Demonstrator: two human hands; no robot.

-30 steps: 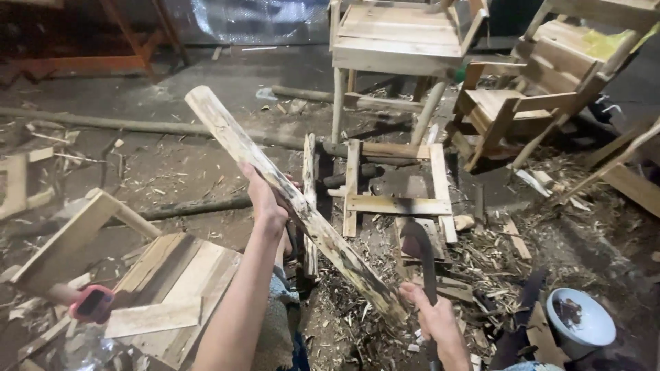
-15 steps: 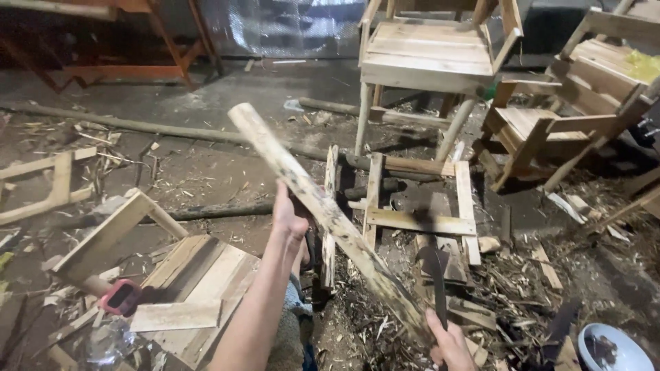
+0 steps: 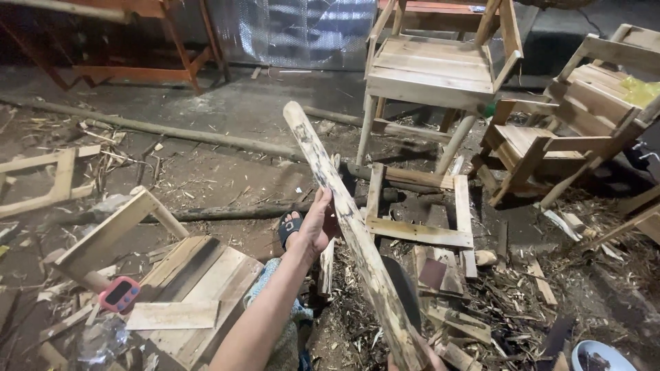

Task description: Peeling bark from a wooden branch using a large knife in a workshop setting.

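Long pale rough-hewn wooden stick with dark mould stains (image 3: 347,227), bark stripped. Held slanted, top end upper-left, bottom end lower-right.

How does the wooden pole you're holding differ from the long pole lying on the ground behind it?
The held pole is tilted up off the ground, steadied by the left hand; the ground pole lies flat in the dirt. The held pole is pale with dark blotches; the ground pole looks greyer and dirtier. The ground pole looks longer and thinner. Both are rough, round lengths of wood.
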